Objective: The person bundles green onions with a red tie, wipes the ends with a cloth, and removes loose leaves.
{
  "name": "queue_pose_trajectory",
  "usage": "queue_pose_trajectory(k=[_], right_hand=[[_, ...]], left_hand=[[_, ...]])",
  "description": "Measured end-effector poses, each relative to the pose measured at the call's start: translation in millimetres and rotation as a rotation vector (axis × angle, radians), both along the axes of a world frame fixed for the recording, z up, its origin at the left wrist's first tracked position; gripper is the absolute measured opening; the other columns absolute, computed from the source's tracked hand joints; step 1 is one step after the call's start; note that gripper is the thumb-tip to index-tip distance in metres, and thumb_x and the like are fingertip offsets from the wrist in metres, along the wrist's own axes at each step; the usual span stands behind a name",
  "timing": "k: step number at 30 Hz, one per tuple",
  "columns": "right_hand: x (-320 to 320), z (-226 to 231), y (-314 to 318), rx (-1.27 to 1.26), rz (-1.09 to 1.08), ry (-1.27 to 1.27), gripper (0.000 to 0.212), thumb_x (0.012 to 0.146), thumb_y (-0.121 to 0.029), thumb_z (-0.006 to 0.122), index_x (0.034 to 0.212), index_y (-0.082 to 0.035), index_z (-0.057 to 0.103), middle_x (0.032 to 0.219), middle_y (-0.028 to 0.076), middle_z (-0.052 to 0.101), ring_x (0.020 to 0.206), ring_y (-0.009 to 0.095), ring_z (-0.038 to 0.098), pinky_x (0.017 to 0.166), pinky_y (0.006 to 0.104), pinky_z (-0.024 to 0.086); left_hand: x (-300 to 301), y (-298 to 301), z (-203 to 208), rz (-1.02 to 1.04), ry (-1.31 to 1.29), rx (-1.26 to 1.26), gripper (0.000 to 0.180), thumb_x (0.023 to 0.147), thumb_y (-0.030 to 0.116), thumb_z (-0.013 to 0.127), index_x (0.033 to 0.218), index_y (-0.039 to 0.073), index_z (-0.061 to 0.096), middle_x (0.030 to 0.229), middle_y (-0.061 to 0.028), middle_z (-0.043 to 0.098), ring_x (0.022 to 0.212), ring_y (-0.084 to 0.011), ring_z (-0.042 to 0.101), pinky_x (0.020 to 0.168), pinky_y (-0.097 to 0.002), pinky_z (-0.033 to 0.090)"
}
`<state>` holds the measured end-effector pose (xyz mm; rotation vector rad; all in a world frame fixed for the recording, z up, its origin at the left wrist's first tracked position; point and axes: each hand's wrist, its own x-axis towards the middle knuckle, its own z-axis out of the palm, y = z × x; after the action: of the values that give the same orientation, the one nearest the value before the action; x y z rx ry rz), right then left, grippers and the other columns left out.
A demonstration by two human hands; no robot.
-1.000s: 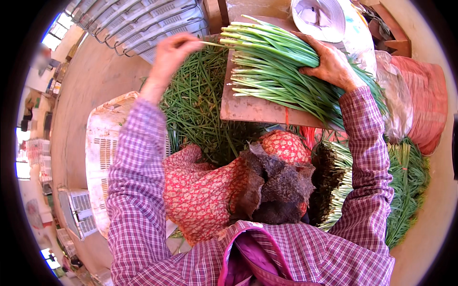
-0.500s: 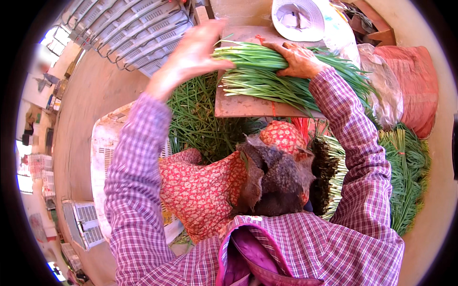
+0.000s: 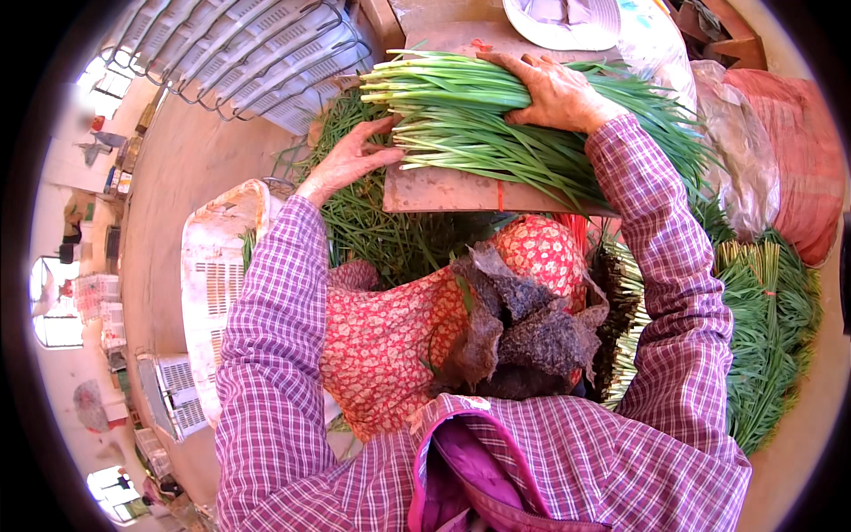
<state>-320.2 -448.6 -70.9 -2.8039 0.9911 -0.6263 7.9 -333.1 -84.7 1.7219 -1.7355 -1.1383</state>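
bare strip of board (image 3: 443, 188) free below chive bundle (image 3: 496, 124), loose greens (image 3: 372, 222) crowd left side, white bowl (image 3: 567, 22) blocks far edge, sacks (image 3: 780, 151) wall off right, crates (image 3: 257, 53) upper left

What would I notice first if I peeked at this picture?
The big bunch of green onions lying on a board at the top, with the right hand pressing on it and the left hand at its pale ends. Below is a red flowered apron, and more greens lie at the right.
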Motion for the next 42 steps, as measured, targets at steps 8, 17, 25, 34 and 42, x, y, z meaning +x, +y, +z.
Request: queue_pose_trajectory(k=[8, 17, 25, 34, 42], right_hand=[[3.9, 1.1, -0.6, -0.022, 0.022, -0.052, 0.087, 0.069, -0.036, 0.078, 0.144, -0.033, 0.034, 0.107, 0.019, 0.059, 0.103, 0.037, 0.06, 0.092, 0.0455, 0.047], [8.1, 3.7, 2.5, 0.0, 0.02, -0.053, 0.086, 0.069, -0.036, 0.077, 0.144, -0.035, 0.034, 0.11, 0.018, 0.059, 0.107, 0.037, 0.058, 0.094, 0.0459, 0.047], [1.1, 11.7, 6.0, -0.041, -0.052, 0.07, 0.094, 0.066, -0.032, 0.081, 0.146, -0.027, 0.033, 0.107, 0.017, 0.057, 0.108, 0.036, 0.055, 0.091, 0.0452, 0.046], [-20.7, 6.1, 23.9, -0.047, -0.113, 0.146, 0.097, 0.058, -0.054, 0.081, 0.143, -0.037, 0.037, 0.129, 0.01, 0.053, 0.124, 0.035, 0.046, 0.1, 0.0556, 0.035], [-32.3, -14.8, -4.2, -0.323, -0.072, -0.044, 0.093, 0.06, -0.057, 0.077, 0.142, -0.033, 0.04, 0.129, 0.007, 0.052, 0.125, 0.033, 0.046, 0.101, 0.0528, 0.034]], left_hand=[[11.1, 16.2, -8.6, 0.069, 0.002, 0.019, 0.057, 0.083, 0.02, 0.073, 0.129, -0.005, 0.051, 0.078, -0.0033, 0.063, 0.057, -0.0089, 0.058, 0.056, -0.0213, 0.047], [98.3, 29.1, -6.0, 0.185, -0.946, -0.428, 0.015, 0.076, 0.014, 0.069, 0.088, 0.004, 0.067, 0.081, -0.0118, 0.069, 0.073, -0.0243, 0.067, 0.071, -0.0373, 0.053], [-5.3, -28.7, 116.4, -0.162, -0.778, -0.839, 0.106, 0.063, 0.048, 0.083, 0.14, -0.006, 0.034, 0.135, -0.0277, 0.045, 0.126, -0.0351, 0.047, 0.103, -0.0409, 0.041], [-104.5, -23.8, 35.2, -0.472, -0.806, -0.62, 0.135, 0.048, 0.043, 0.09, 0.152, 0.009, 0.01, 0.147, -0.0244, 0.027, 0.136, -0.0416, 0.029, 0.112, -0.0525, 0.026], [-118.8, -46.9, 14.8, -0.316, -0.909, -0.795, 0.124, 0.047, 0.028, 0.09, 0.148, 0.011, 0.021, 0.135, -0.0232, 0.04, 0.126, -0.0397, 0.042, 0.105, -0.0516, 0.035]])
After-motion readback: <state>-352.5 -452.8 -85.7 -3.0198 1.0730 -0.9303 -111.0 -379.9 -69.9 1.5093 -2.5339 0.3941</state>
